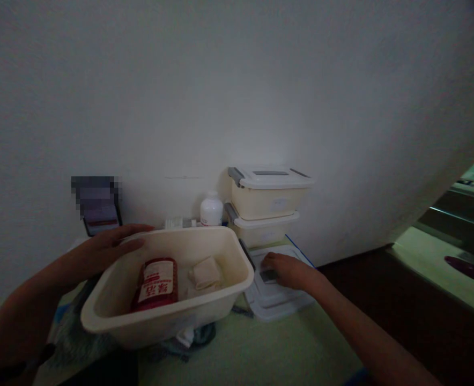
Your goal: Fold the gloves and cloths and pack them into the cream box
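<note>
A cream plastic storage bin [168,315] stands in front of me with its top off. Inside it lie a red bottle [158,281] with a white label and a folded pale cloth [206,273]. My left hand [108,245] grips the bin's left rim, fingers reaching along the far side and thumb over the inner wall. To the bin's right, a pale lid [281,306] with a grey handle rests flat. My right hand [283,269] is closed at that grey handle; its fingertips are partly hidden.
Two lidded storage boxes [271,201] are stacked against the wall. Beside them stands a white bottle [212,209]. A phone [102,214] leans at the left. Grey-green cloth [78,327] bunches under the bin on the green tabletop [237,359].
</note>
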### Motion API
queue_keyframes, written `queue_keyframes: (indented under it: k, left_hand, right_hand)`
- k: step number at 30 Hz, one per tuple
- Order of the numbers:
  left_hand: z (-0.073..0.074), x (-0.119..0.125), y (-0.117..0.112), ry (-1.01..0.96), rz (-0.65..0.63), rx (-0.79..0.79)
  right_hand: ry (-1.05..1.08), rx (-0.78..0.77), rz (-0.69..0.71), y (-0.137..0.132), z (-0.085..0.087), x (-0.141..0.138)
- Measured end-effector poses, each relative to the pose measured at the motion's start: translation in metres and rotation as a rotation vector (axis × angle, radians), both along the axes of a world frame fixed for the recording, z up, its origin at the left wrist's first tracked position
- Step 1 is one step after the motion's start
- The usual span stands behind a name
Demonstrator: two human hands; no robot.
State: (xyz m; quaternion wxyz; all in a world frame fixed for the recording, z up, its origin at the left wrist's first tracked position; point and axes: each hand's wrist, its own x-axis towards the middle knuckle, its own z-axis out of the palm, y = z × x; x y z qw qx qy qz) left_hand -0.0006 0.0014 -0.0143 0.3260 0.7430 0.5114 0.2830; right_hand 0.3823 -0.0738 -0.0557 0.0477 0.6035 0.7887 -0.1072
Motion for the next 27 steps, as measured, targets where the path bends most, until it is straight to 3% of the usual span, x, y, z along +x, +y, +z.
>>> queue_keyframes:
  k: [10, 16, 21, 27]
  left_hand:
    - [0.009, 0.002, -0.003, 0.042, -0.021, 0.023]
    - [0.006, 0.001, -0.005, -0.015, -0.018, -0.011]
    - [0.007, 0.000, -0.005, -0.038, -0.028, -0.046]
    - [-0.004, -0.006, 0.006, -0.010, -0.015, -0.024]
  right_hand:
    - [-0.143, -0.023, 0.081, 0.007, -0.013, 0.005]
    - [-0.109, -0.042, 0.054, 0.004, -0.009, 0.018]
    - [-0.031, -0.005, -0.025, -0.014, 0.017, 0.040]
    - [0.109, 0.039, -0.045, -0.031, 0.079, 0.044]
